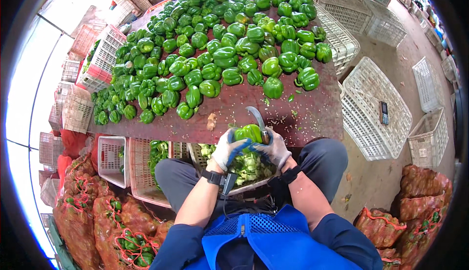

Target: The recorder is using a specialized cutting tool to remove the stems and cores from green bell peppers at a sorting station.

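Between my two gloved hands, just past the table's near edge, is a green bell pepper [249, 133]. My left hand [227, 149], in a white glove with a blue palm, is closed around the pepper's left side. A curved knife [256, 115] rises from my right hand [275, 149], its handle gripped in the fingers and its blade pointing up and away. The right fingers also touch the pepper. Many green peppers [225, 57] cover the far and left parts of the dark red table [234, 106]. Pale green pepper scraps [249, 166] fill a crate below my hands.
Crates with peppers [146, 172] stand below the table's left edge. Red mesh sacks [80, 216] lie at the lower left, more sacks [422, 196] at the lower right. A phone [384, 112] rests on an upturned white crate [364, 118] at right. Seeds and a brown scrap [211, 121] dot the table.
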`<action>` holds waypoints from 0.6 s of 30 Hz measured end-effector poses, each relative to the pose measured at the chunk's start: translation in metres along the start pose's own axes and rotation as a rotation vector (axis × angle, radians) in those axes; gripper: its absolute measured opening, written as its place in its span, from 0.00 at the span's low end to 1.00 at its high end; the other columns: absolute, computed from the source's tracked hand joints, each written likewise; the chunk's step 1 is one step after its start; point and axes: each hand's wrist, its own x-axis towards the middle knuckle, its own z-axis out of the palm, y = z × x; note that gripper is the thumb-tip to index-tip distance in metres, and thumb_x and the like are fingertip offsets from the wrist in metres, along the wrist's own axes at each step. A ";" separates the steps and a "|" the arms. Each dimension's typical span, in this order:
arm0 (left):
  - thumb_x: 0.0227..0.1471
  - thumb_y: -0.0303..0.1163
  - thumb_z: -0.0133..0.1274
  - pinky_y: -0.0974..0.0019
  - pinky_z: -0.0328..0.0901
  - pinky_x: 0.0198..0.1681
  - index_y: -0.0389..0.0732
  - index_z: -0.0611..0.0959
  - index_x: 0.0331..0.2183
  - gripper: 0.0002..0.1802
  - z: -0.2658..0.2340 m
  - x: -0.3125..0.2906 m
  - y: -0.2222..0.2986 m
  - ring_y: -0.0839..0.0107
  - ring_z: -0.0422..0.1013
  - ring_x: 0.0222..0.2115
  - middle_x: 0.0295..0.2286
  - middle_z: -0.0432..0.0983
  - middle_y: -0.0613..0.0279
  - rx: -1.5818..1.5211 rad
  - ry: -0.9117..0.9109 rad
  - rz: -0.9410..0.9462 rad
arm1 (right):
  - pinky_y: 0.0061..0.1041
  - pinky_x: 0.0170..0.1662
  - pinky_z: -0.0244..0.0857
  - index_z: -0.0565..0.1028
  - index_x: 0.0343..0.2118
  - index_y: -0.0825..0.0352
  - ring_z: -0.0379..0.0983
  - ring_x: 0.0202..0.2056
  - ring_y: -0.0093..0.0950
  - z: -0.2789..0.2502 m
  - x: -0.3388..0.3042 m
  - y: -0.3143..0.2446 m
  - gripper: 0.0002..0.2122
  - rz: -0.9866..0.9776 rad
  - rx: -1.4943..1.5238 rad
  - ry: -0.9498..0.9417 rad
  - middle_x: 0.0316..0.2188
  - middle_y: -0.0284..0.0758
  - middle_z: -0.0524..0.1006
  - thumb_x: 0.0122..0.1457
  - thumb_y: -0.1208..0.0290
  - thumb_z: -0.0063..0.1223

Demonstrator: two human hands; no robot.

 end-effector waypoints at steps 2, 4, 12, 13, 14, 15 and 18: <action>0.53 0.26 0.58 0.73 0.70 0.33 0.33 0.79 0.44 0.15 0.006 -0.003 0.005 0.76 0.74 0.33 0.34 0.79 0.63 0.085 0.004 -0.047 | 0.23 0.45 0.69 0.74 0.47 0.69 0.72 0.38 0.19 -0.001 -0.002 0.004 0.27 -0.004 0.113 0.010 0.36 0.31 0.79 0.44 0.68 0.75; 0.53 0.25 0.57 0.72 0.70 0.33 0.32 0.78 0.44 0.16 0.005 -0.003 -0.002 0.76 0.74 0.33 0.35 0.79 0.62 0.070 0.014 0.007 | 0.23 0.45 0.69 0.75 0.46 0.69 0.73 0.37 0.19 -0.002 -0.003 0.003 0.26 -0.011 0.084 0.023 0.35 0.30 0.79 0.43 0.69 0.75; 0.52 0.25 0.56 0.72 0.71 0.31 0.31 0.79 0.42 0.15 0.010 -0.017 -0.006 0.74 0.76 0.30 0.33 0.80 0.60 -0.233 0.002 0.040 | 0.23 0.45 0.70 0.75 0.47 0.73 0.75 0.38 0.20 -0.006 -0.001 0.006 0.23 0.063 0.449 0.033 0.39 0.32 0.80 0.46 0.78 0.70; 0.52 0.25 0.56 0.72 0.71 0.31 0.31 0.79 0.42 0.15 0.011 -0.017 -0.007 0.74 0.76 0.30 0.33 0.80 0.60 -0.233 0.002 0.038 | 0.23 0.45 0.71 0.75 0.47 0.73 0.76 0.38 0.21 -0.006 -0.001 0.005 0.23 0.080 0.502 0.017 0.38 0.32 0.80 0.46 0.77 0.69; 0.52 0.24 0.55 0.71 0.71 0.32 0.31 0.79 0.42 0.14 0.011 -0.018 -0.008 0.74 0.76 0.30 0.33 0.80 0.60 -0.266 0.007 0.051 | 0.23 0.45 0.71 0.75 0.47 0.73 0.76 0.38 0.21 -0.007 -0.002 0.005 0.23 0.081 0.503 0.018 0.38 0.32 0.80 0.46 0.77 0.69; 0.51 0.24 0.55 0.71 0.71 0.33 0.31 0.79 0.42 0.14 0.011 -0.019 -0.008 0.73 0.76 0.30 0.34 0.80 0.60 -0.299 0.015 0.066 | 0.23 0.44 0.70 0.75 0.47 0.73 0.76 0.37 0.21 -0.008 -0.002 0.001 0.22 0.100 0.503 0.009 0.38 0.32 0.80 0.48 0.76 0.67; 0.52 0.22 0.53 0.68 0.72 0.41 0.30 0.78 0.45 0.16 0.006 -0.025 -0.011 0.70 0.78 0.35 0.36 0.80 0.58 -0.371 -0.031 0.062 | 0.23 0.42 0.71 0.76 0.46 0.73 0.76 0.36 0.22 -0.009 -0.003 -0.007 0.21 0.155 0.562 -0.009 0.36 0.33 0.80 0.48 0.75 0.67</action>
